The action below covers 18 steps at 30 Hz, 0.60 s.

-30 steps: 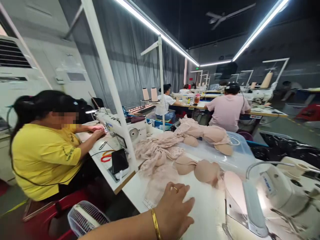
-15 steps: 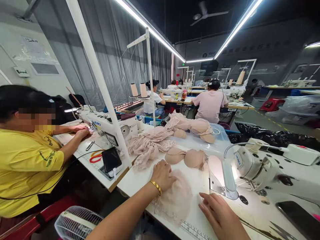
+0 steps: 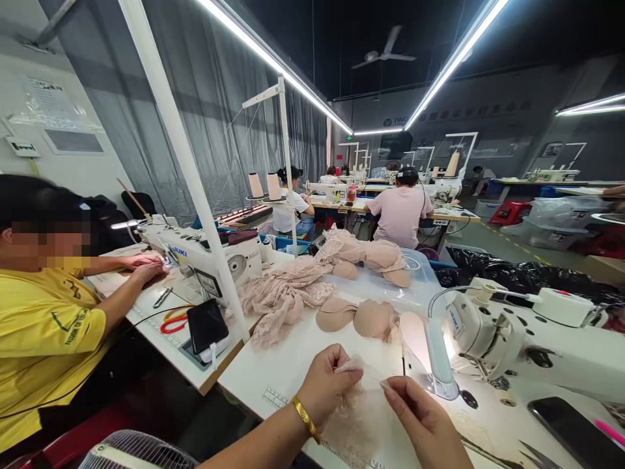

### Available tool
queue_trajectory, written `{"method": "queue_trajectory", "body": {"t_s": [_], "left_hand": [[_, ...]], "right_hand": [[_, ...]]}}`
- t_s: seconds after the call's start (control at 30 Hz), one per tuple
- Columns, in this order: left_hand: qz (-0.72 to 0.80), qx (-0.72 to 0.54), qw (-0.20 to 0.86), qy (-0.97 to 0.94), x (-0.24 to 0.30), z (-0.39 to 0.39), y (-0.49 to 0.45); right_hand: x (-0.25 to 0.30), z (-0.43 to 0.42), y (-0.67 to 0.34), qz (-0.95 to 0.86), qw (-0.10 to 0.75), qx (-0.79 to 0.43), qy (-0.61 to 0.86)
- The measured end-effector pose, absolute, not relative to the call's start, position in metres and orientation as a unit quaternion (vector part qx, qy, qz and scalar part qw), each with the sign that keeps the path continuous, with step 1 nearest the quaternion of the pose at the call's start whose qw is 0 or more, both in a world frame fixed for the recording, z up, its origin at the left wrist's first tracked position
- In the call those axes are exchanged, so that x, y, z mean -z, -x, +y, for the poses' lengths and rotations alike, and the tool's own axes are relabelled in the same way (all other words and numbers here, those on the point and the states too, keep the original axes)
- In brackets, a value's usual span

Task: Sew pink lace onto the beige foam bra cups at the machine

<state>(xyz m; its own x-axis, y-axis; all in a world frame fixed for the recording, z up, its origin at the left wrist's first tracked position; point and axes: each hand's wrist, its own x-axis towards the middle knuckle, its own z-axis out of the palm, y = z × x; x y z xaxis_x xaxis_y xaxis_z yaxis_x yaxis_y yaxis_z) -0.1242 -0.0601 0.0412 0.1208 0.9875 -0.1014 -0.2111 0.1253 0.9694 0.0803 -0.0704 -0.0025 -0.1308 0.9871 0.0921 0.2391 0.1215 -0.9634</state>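
Observation:
My left hand point(image 3: 325, 384), with a gold bangle on the wrist, is closed in a pinch on the top edge of a pale pink lace piece point(image 3: 359, 417). My right hand point(image 3: 424, 420) pinches the same edge from the right. The lace hangs between both hands just above the white table point(image 3: 278, 371). Two beige bra cups point(image 3: 359, 316) lie beyond my hands. A heap of pink lace fabric point(image 3: 283, 293) sits farther left. The white sewing machine point(image 3: 517, 332) with its lit lamp stands right of my hands.
A person in a yellow shirt point(image 3: 43, 332) sews at a Juki machine point(image 3: 200, 251) to the left. A phone point(image 3: 576, 433) and scissors point(image 3: 534, 456) lie at the right. A clear bin point(image 3: 420, 267) bears more cups. Other workers sit at the back. A fan point(image 3: 137, 453) is below.
My view swung right. My left hand went from flat on the table to pinching the lace; my right hand came in, and both lifted the lace piece off the table.

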Motion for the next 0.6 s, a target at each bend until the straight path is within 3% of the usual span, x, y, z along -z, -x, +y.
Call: {"method": "queue_trajectory", "body": {"t_s": [0.1, 0.17, 0.2, 0.27, 0.47, 0.6], "left_hand": [[0.434, -0.375, 0.611, -0.545, -0.047, -0.052, 0.135], [0.479, -0.312, 0.451, -0.685, -0.058, -0.032, 0.146], [0.516, -0.289, 0.318, -0.741, -0.064, -0.018, 0.152], [0.556, -0.271, 0.201, -0.760, -0.075, 0.016, 0.162], [0.605, -0.152, 0.106, -0.774, -0.076, 0.091, 0.158], [0.627, -0.152, 0.066, -0.761, -0.078, 0.098, 0.147]], "right_hand": [[0.000, -0.073, -0.086, -0.546, 0.484, -0.474, 0.493], [0.000, -0.071, -0.086, -0.508, 0.504, -0.506, 0.481], [0.000, -0.069, -0.085, -0.496, 0.506, -0.519, 0.478], [0.002, -0.065, -0.083, -0.483, 0.505, -0.533, 0.477], [0.005, -0.059, -0.082, -0.491, 0.510, -0.517, 0.481], [0.004, -0.058, -0.085, -0.479, 0.511, -0.516, 0.492]]}}
